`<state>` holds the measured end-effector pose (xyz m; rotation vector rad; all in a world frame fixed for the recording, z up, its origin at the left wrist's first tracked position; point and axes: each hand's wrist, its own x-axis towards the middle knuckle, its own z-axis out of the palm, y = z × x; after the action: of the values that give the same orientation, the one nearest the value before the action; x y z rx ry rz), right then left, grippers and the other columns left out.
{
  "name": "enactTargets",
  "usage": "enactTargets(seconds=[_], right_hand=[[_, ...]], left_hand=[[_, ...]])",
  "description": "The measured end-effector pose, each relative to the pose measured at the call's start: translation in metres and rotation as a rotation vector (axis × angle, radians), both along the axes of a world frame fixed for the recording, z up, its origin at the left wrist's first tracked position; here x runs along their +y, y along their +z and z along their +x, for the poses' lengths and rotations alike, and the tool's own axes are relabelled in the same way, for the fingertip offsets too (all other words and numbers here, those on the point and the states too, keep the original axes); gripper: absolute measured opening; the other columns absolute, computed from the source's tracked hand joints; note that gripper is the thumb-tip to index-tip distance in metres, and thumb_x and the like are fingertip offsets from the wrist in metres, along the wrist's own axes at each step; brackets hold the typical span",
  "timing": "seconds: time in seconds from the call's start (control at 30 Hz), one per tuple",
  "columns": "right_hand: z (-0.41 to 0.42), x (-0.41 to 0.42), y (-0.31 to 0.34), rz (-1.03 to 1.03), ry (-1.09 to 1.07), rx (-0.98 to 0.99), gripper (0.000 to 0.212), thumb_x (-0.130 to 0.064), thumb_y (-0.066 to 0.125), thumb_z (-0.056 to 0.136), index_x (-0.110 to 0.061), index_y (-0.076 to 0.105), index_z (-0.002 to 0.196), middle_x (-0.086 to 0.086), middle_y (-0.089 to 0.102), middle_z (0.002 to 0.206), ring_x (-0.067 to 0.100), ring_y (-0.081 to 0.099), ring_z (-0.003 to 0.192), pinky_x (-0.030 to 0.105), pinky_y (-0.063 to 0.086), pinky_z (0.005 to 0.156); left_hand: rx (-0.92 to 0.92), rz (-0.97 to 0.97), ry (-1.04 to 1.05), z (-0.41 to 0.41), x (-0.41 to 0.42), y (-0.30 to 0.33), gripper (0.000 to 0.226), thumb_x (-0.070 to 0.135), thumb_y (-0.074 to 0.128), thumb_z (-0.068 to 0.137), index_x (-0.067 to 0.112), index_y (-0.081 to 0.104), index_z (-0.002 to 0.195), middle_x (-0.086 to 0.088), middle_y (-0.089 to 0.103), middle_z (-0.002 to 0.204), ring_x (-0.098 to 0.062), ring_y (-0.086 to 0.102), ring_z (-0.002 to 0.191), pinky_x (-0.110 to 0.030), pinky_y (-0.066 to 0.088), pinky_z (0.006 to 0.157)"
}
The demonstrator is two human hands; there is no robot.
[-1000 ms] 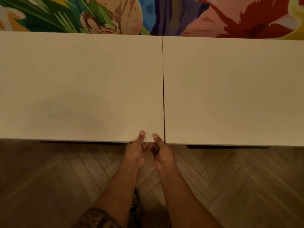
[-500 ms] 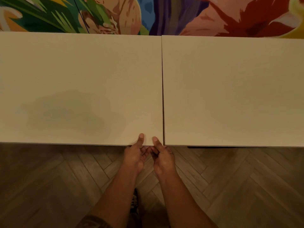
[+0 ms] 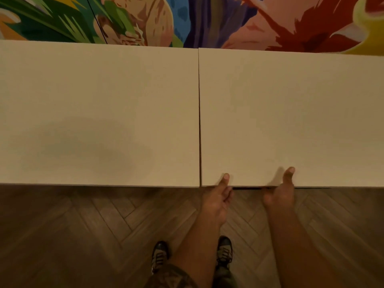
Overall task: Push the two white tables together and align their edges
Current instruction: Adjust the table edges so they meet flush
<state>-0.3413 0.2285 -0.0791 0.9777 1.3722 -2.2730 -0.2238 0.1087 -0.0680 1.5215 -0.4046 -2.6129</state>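
Two white tables stand side by side against a painted wall. The left table [image 3: 99, 113] and the right table [image 3: 291, 113] meet along a thin dark seam near the middle of the view. The right table's far edge sits slightly nearer to me than the left one's. My left hand [image 3: 218, 196] grips the right table's near edge just right of the seam, thumb on top, fingers under. My right hand [image 3: 280, 192] grips the same edge further right, thumb on top.
A colourful mural [image 3: 187, 19] covers the wall behind the tables. Herringbone wood floor [image 3: 83, 235] lies on my side. My two shoes [image 3: 160, 256] show below, near the seam.
Both hands left the near corner of the left table beside the seam and moved right onto the right table's near edge, spread apart. The view shifted slightly.
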Motion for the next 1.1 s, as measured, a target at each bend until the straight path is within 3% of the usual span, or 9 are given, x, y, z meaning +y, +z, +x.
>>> enactTargets(seconds=[0.1, 0.23, 0.43, 0.67, 0.8, 0.9, 1.0, 1.07, 1.1], right_hand=[[-0.024, 0.014, 0.000, -0.027, 0.012, 0.035, 0.045, -0.050, 0.063, 0.101, -0.021, 0.066, 0.136, 0.003, 0.075, 0.130, 0.022, 0.073, 0.117, 0.050, 0.053, 0.111], [-0.019, 0.019, -0.009, -0.028, -0.009, 0.061, 0.032, -0.043, 0.070, 0.099, -0.022, 0.072, 0.123, -0.001, 0.083, 0.117, 0.017, 0.079, 0.109, 0.043, 0.061, 0.100], [-0.013, 0.017, -0.013, 0.036, -0.031, 0.070, 0.036, -0.049, 0.075, 0.093, -0.027, 0.070, 0.121, -0.008, 0.085, 0.102, 0.012, 0.081, 0.097, 0.032, 0.067, 0.076], [-0.011, 0.016, -0.015, 0.068, -0.058, 0.071, 0.034, -0.052, 0.076, 0.091, -0.028, 0.071, 0.115, -0.009, 0.085, 0.101, 0.011, 0.082, 0.090, 0.031, 0.066, 0.071], [-0.002, 0.012, -0.013, 0.037, -0.053, 0.067, 0.033, -0.050, 0.071, 0.096, -0.026, 0.071, 0.120, -0.002, 0.080, 0.126, 0.016, 0.077, 0.112, 0.040, 0.061, 0.101], [0.010, 0.012, -0.009, 0.071, -0.051, 0.025, 0.050, -0.055, 0.069, 0.096, -0.024, 0.067, 0.135, -0.001, 0.076, 0.132, 0.018, 0.074, 0.119, 0.038, 0.059, 0.103], [0.019, 0.014, -0.006, 0.003, -0.079, -0.001, 0.059, -0.056, 0.069, 0.095, -0.023, 0.063, 0.144, -0.002, 0.078, 0.127, 0.012, 0.078, 0.103, 0.029, 0.061, 0.096], [0.033, 0.003, -0.007, -0.071, -0.052, -0.055, 0.059, -0.054, 0.069, 0.096, -0.024, 0.061, 0.147, -0.003, 0.083, 0.101, 0.009, 0.072, 0.079, 0.023, 0.056, 0.086], [0.043, -0.009, -0.007, -0.131, 0.008, -0.079, 0.054, -0.050, 0.067, 0.098, -0.023, 0.062, 0.144, 0.001, 0.085, 0.100, 0.012, 0.074, 0.081, 0.026, 0.056, 0.086]], left_hand=[[-0.026, 0.022, 0.046, -0.014, 0.005, -0.002, 0.029, 0.016, 0.087, 0.080, 0.006, 0.073, 0.103, -0.015, 0.074, 0.122, -0.028, 0.068, 0.116, -0.039, 0.060, 0.092], [-0.036, 0.030, 0.076, -0.014, 0.004, -0.004, 0.026, 0.013, 0.088, 0.078, 0.005, 0.074, 0.099, -0.015, 0.073, 0.112, -0.025, 0.065, 0.103, -0.034, 0.065, 0.074], [-0.012, 0.040, 0.067, -0.012, 0.002, -0.008, 0.019, 0.008, 0.087, 0.079, 0.005, 0.074, 0.091, -0.014, 0.072, 0.101, -0.026, 0.062, 0.099, -0.035, 0.066, 0.070], [-0.013, 0.031, 0.076, -0.010, 0.001, -0.007, 0.028, 0.004, 0.087, 0.079, 0.003, 0.071, 0.101, -0.017, 0.072, 0.110, -0.026, 0.065, 0.099, -0.041, 0.063, 0.084], [-0.014, 0.037, 0.084, -0.005, -0.001, -0.009, 0.026, 0.002, 0.086, 0.079, 0.002, 0.072, 0.100, -0.016, 0.074, 0.105, -0.026, 0.066, 0.095, -0.038, 0.065, 0.076], [-0.022, 0.037, 0.079, 0.002, 0.000, -0.013, 0.022, 0.002, 0.086, 0.079, 0.003, 0.073, 0.097, -0.015, 0.077, 0.098, -0.024, 0.071, 0.088, -0.038, 0.066, 0.076], [-0.029, 0.040, 0.043, 0.007, 0.000, -0.013, 0.027, 0.005, 0.087, 0.078, 0.001, 0.075, 0.102, -0.011, 0.081, 0.095, -0.019, 0.074, 0.082, -0.036, 0.066, 0.075], [-0.022, 0.036, 0.010, 0.013, -0.005, -0.014, 0.028, 0.009, 0.086, 0.079, 0.001, 0.075, 0.104, -0.013, 0.080, 0.105, -0.021, 0.074, 0.090, -0.035, 0.065, 0.079], [-0.015, 0.029, -0.004, 0.016, -0.010, -0.014, 0.031, 0.011, 0.086, 0.080, 0.001, 0.075, 0.107, -0.014, 0.079, 0.112, -0.022, 0.073, 0.096, -0.035, 0.064, 0.082]])
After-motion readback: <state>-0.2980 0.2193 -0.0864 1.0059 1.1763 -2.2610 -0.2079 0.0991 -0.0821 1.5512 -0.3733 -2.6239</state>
